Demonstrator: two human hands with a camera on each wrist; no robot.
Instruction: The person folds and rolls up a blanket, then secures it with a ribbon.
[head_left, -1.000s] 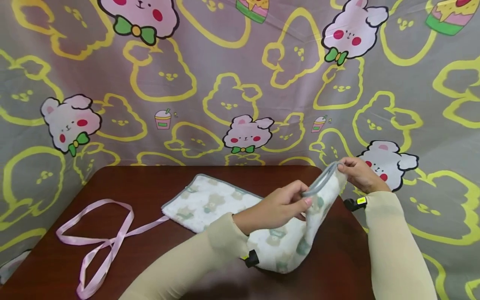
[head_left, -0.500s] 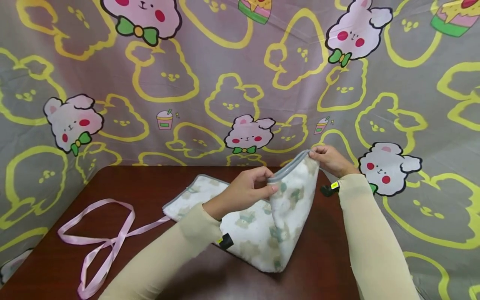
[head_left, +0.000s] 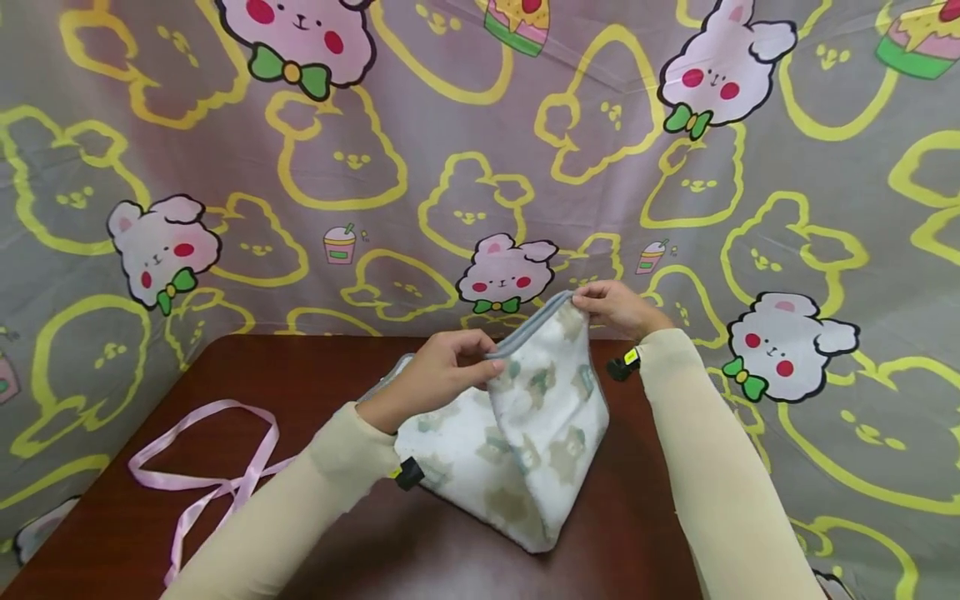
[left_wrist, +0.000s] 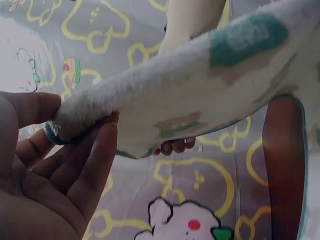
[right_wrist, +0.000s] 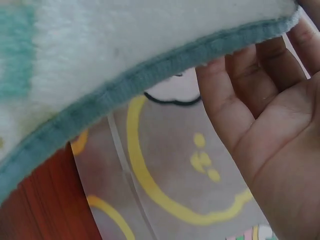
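A white fluffy towel (head_left: 551, 417) printed with beige and green bears and edged in grey-green stands half lifted in the head view. My left hand (head_left: 446, 371) pinches one end of its raised edge between thumb and fingers. At the other end of that edge, my right hand (head_left: 618, 307) pinches the corner. The raised part slopes up to the right, and the rest folds down onto the table behind my left forearm. In the left wrist view the left hand (left_wrist: 60, 155) grips the fluffy end. The trim (right_wrist: 125, 87) runs up to my right fingers in the right wrist view.
A pink ribbon (head_left: 238, 483) lies in loops on the dark brown table (head_left: 262, 367) at the left, partly behind my left sleeve. A grey cartoon-printed curtain (head_left: 420, 125) hangs behind the table and at both sides.
Both hands have moved left, and the right hand also upward, carrying the towel's raised edge over its flat part. More of the lifted panel now faces me. The ribbon stays in place.
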